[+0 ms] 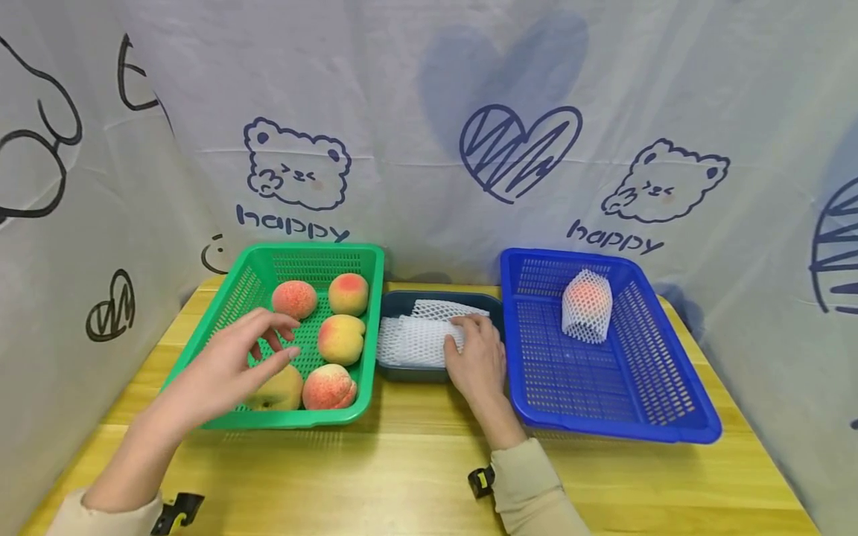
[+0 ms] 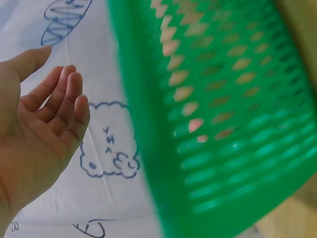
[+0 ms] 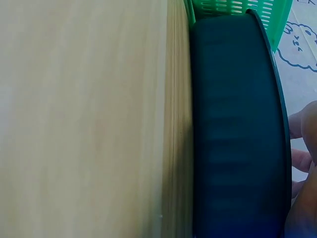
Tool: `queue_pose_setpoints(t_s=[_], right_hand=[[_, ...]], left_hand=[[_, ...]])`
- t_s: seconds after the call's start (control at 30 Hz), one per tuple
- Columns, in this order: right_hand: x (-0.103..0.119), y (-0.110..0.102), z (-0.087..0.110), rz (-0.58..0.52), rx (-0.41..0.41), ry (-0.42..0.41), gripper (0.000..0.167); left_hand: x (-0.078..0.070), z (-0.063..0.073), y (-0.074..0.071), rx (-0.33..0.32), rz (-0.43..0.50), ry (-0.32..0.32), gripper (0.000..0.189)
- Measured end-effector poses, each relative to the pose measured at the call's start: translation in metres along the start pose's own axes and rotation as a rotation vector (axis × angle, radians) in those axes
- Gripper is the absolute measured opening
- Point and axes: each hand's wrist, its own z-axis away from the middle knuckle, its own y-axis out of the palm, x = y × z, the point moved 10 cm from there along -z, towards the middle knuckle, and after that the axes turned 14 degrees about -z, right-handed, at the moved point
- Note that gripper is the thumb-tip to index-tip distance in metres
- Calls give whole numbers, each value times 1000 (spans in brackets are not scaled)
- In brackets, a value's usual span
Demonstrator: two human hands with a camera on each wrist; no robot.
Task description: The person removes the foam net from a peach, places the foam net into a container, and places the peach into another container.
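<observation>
My left hand [image 1: 234, 357] hovers over the green basket [image 1: 377, 320], fingers loosely bent and holding nothing. Several peaches lie in that basket, among them a yellow-red peach [image 1: 341, 339] and a pink peach [image 1: 330, 387]; the hand partly covers a yellowish fruit [image 1: 281, 390]. In the dark tray [image 1: 409, 372], my right hand [image 1: 479, 357] touches the right end of the white foam net sleeves [image 1: 422, 342], its thumb apart from the forefinger. The right wrist view shows only part of this hand's fingers [image 3: 301, 158] beyond the tray's rim; the sleeves are hidden there.
To the right of the tray stands a blue basket [image 1: 670, 435] with one peach in a white net sleeve [image 1: 587, 307]. All three containers stand on a wooden table [image 1: 402, 469]. A printed white cloth [image 1: 415, 149] hangs close behind them.
</observation>
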Motion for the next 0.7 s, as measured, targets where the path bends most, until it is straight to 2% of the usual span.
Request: queue_pose_setpoints(t_s=[0.2,0.27,0.37,0.5,0.7], right_hand=[[1,-4,1,-47,-10,-21,28],[1,-6,2,-74,-23,-39,28],[3,-10,2,-122,-47,-80,27],[8,-13,3,-166,-65,-154,29],[20,-17,8,-226,-31,-206,39]], left_hand=[[-19,29,21,-99,-116,75,26],[-24,36,30,-105,-153,107,24],[-30,44,45,-83,-201,144,21],[-31,51,62,-25,-261,128,19],[-29,52,70,11,-318,93,23]])
